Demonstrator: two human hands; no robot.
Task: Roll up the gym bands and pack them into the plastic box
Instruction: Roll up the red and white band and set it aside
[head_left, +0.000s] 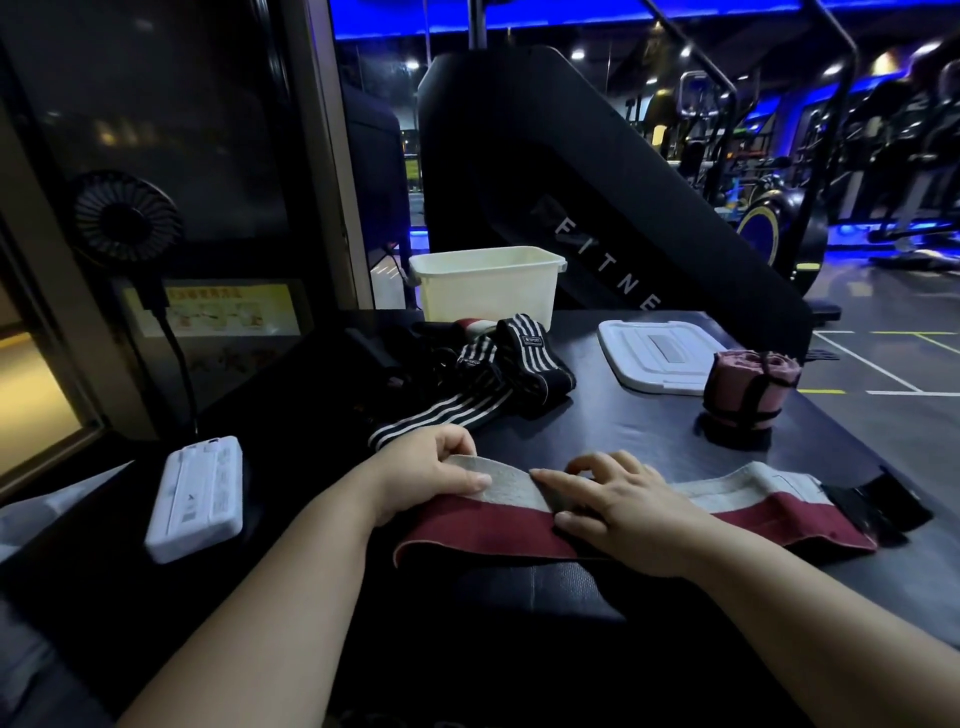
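A maroon and grey gym band (753, 506) lies flat across the near part of the black table, with a black strap at its right end. My left hand (431, 473) pinches the band's left end, thumb on top of the grey side. My right hand (618, 506) presses on the band's middle with fingers spread. Black and white striped bands (498, 374) lie in a loose heap farther back. A rolled pink band (748, 389) tied with black cord stands at the right. The cream plastic box (485, 291) stands open at the table's far edge.
The box's white lid (660, 356) lies flat between the box and the pink roll. A white power bank (200, 499) rests at the left near a black cable and a small fan (127, 218). A large black gym machine (571, 182) rises behind the table.
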